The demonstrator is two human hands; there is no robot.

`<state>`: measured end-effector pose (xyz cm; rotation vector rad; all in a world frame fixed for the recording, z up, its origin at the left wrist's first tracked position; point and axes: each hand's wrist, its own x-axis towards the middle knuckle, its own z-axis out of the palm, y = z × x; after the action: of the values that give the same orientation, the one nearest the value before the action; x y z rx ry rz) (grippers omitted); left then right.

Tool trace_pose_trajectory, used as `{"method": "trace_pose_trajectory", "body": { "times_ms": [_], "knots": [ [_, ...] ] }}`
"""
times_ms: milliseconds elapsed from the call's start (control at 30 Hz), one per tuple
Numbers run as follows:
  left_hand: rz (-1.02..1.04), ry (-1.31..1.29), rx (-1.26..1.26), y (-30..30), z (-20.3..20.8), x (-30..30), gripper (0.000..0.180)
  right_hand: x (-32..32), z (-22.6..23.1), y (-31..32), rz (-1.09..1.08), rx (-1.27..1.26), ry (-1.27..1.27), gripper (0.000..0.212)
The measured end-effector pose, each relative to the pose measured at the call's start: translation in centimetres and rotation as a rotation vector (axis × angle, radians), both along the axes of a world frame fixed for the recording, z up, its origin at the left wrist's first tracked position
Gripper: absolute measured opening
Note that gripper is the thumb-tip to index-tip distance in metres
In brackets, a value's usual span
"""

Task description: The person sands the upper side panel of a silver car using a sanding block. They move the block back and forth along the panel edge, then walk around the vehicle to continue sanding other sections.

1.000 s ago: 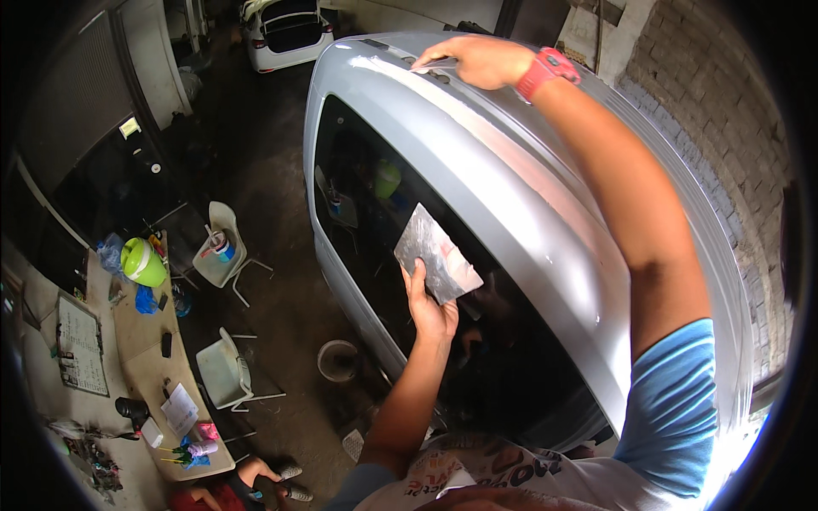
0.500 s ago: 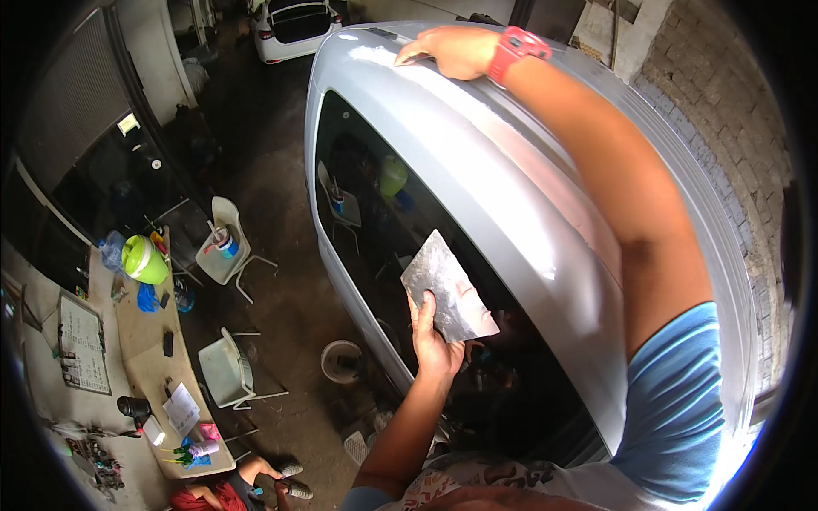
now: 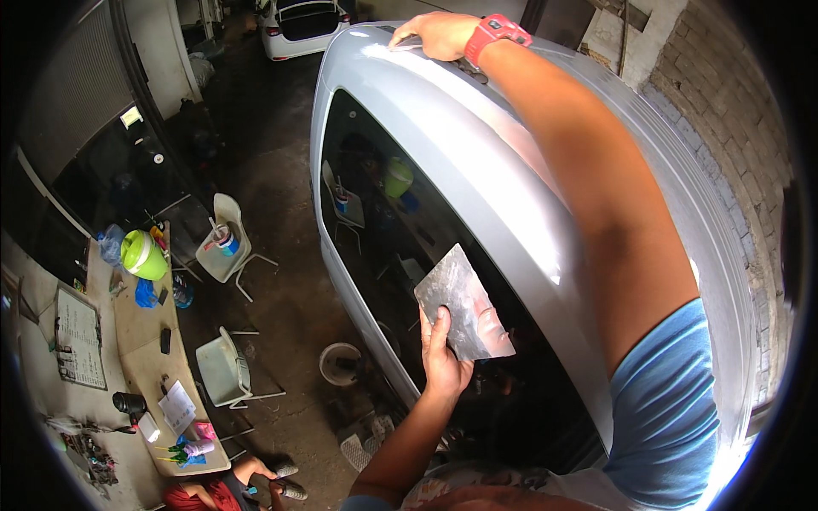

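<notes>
The biggest thing is a silver car [image 3: 477, 162], with its roof edge in front of the person. Farther off is a white car [image 3: 298, 34] with its back open. The silver car has a shiny dark side window [image 3: 366, 162]. Above it, a long pink strip [image 3: 521, 140] lies along the roof edge, so that part looks already covered, though the right arm hides some. Near the far end is a bright white patch [image 3: 377, 52]; the glare makes it hard to tell if that part is finished. A flat grey plate [image 3: 460, 294] is tilted in front of the window, and the left hand [image 3: 445, 362] grips it, thumb on top. The right hand [image 3: 439, 37] is at the roof's far end, fingers bent down. Some pink paste [image 3: 494, 330] sits on the plate, so it seems not all used up. Something thin and pale [image 3: 406, 48] shows under the right fingertips, but whether they grip it, one cannot tell.
</notes>
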<state>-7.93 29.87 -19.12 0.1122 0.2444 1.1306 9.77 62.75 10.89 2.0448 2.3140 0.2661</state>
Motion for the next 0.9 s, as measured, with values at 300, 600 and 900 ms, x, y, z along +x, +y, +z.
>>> {"method": "trace_pose_trajectory", "body": {
  "times_ms": [300, 600, 900],
  "knots": [
    [-0.012, -0.011, 0.025, 0.1, -0.8, 0.0, 0.050, 0.8, -0.1, -0.4, 0.073, -0.058, -0.067, 0.077],
    [-0.075, -0.070, 0.080, 0.1, -0.7, -0.4, 0.054, 2.8, 0.4, -11.4, 0.277, -0.031, 0.029, 0.071],
    [0.003, 0.002, 0.025, 0.0, -0.2, 0.1, 0.046, 2.1, 0.1, -20.7, 0.268, -0.017, 0.148, 0.072]
  ]
}}
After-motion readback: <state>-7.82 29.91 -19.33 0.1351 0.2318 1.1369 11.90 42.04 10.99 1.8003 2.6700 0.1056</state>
